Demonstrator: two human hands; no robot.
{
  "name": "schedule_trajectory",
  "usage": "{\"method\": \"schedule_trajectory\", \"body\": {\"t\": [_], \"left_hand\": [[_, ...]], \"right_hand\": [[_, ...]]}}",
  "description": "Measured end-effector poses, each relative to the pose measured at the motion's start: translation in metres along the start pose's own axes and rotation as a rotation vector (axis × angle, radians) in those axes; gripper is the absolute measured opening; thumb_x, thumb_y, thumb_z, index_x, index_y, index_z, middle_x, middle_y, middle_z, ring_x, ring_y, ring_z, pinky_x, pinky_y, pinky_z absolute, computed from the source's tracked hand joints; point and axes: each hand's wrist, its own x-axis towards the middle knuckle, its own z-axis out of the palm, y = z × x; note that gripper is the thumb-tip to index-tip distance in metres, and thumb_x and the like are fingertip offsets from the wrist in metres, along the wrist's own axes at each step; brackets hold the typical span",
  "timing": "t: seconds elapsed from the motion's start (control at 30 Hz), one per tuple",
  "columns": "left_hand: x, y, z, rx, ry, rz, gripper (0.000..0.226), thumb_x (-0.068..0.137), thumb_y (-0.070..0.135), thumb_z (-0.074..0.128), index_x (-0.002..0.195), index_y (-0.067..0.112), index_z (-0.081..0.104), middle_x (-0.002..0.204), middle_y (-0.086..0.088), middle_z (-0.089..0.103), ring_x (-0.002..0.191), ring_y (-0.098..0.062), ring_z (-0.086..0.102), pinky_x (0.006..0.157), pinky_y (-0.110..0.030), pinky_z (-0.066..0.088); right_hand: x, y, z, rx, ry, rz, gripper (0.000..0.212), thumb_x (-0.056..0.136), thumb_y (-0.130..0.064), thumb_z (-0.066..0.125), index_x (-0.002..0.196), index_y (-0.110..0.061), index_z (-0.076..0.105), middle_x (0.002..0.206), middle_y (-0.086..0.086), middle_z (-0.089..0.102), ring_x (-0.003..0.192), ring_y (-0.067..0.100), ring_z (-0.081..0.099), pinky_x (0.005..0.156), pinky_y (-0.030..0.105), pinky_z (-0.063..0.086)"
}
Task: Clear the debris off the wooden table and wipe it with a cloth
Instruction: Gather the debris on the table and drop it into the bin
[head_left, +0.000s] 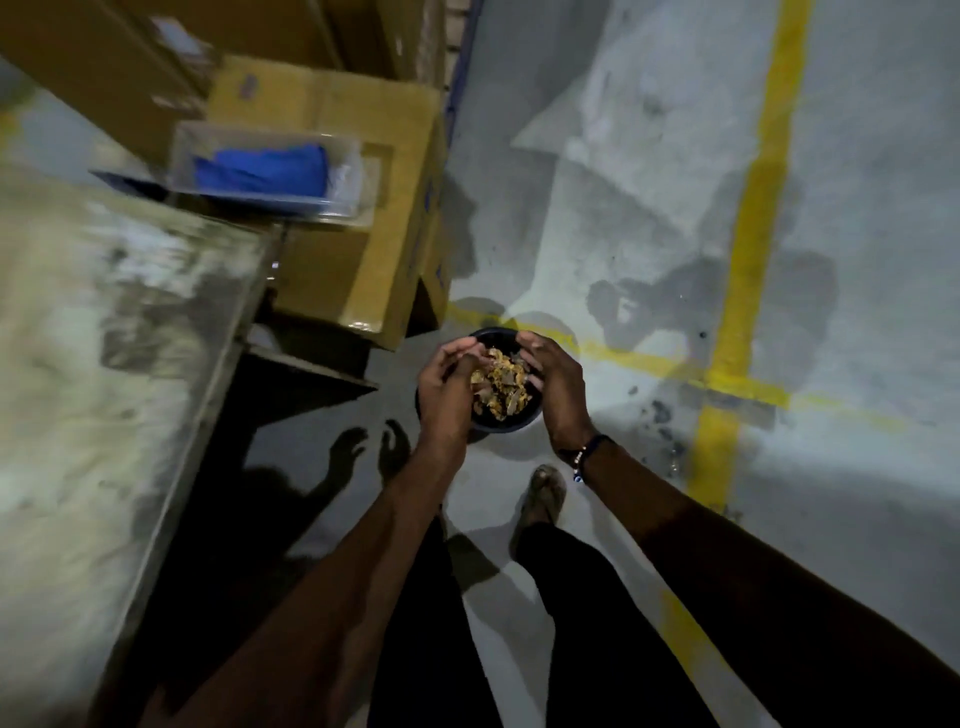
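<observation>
Both hands held out over the grey concrete floor (597, 182), cupped together around a heap of dry yellow-brown debris scraps (501, 387). Left hand (447, 387) has its fingers curled in round the near-left side of the heap; right hand (553, 387) curls round the right side. The scraps sit between the two palms, grasped from both sides.

Directly under the hands: a round black bin (498, 423) on the floor, mostly hidden by hands and debris. Cannot tell what is already inside it.

Worn wooden table (104, 364) runs along the left edge of the view, blurred, well apart from the hands.

Beyond the table's far end, a clear plastic tray (270, 176) holds a folded blue cloth (262, 169); something pale lies at the tray's right end, too blurred to name. The tray rests against a brown cardboard box (363, 234).

Dark beaded bracelet (584, 457) on the right wrist. Yellow painted line (753, 208) crosses the floor to the right.
</observation>
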Motion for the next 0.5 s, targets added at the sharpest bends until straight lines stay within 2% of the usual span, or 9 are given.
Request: {"method": "schedule_trajectory", "body": {"t": [0.1,0.17,0.23,0.3,0.37,0.5], "left_hand": [[-0.054,0.043,-0.025,-0.032,0.027,0.029,0.012,0.1,0.009,0.065,0.107,0.015,0.073,0.112,-0.011,0.077,0.102,-0.019,0.071,0.089,-0.036,0.057],[-0.089,0.067,-0.048,-0.058,0.062,0.061,0.013,0.101,0.01,0.064,0.112,0.011,0.072,0.118,-0.014,0.076,0.106,-0.019,0.07,0.09,-0.034,0.056],[-0.117,0.084,-0.074,-0.07,0.106,0.102,0.016,0.103,0.01,0.062,0.117,0.008,0.071,0.119,-0.011,0.075,0.104,-0.013,0.07,0.084,-0.023,0.055],[-0.138,0.096,-0.106,-0.082,0.166,0.147,0.017,0.105,0.013,0.062,0.119,0.008,0.07,0.116,-0.007,0.076,0.099,-0.007,0.071,0.078,-0.016,0.053],[-0.152,0.103,-0.137,-0.088,0.233,0.174,0.017,0.105,0.018,0.064,0.119,0.011,0.071,0.115,-0.004,0.077,0.101,-0.01,0.072,0.078,-0.022,0.053],[-0.171,0.11,-0.208,-0.172,0.413,0.189,0.013,0.103,0.015,0.064,0.113,0.02,0.072,0.11,0.002,0.077,0.1,-0.012,0.071,0.077,-0.028,0.051]], "right_hand": [[-0.051,-0.05,0.02,-0.023,-0.083,-0.019,0.038,0.103,-0.029,0.058,0.129,-0.005,0.072,0.135,0.008,0.072,0.13,0.021,0.065,0.11,0.038,0.05],[-0.085,-0.072,0.038,-0.031,-0.168,-0.004,0.035,0.11,-0.019,0.052,0.136,-0.001,0.067,0.142,0.012,0.067,0.134,0.023,0.062,0.111,0.036,0.048],[-0.116,-0.085,0.059,-0.068,-0.242,-0.009,0.032,0.112,-0.019,0.048,0.133,-0.008,0.069,0.141,0.008,0.068,0.133,0.02,0.063,0.116,0.04,0.046],[-0.149,-0.095,0.084,-0.109,-0.332,-0.013,0.029,0.114,-0.024,0.045,0.126,-0.023,0.071,0.141,0.002,0.067,0.132,0.017,0.062,0.117,0.044,0.044],[-0.174,-0.099,0.109,-0.143,-0.421,-0.03,0.029,0.114,-0.028,0.043,0.124,-0.029,0.071,0.143,0.001,0.065,0.134,0.018,0.061,0.113,0.044,0.044],[-0.213,-0.092,0.173,-0.241,-0.572,-0.081,0.033,0.113,-0.028,0.047,0.136,-0.016,0.068,0.142,-0.001,0.067,0.13,0.013,0.063,0.105,0.035,0.048]]}}
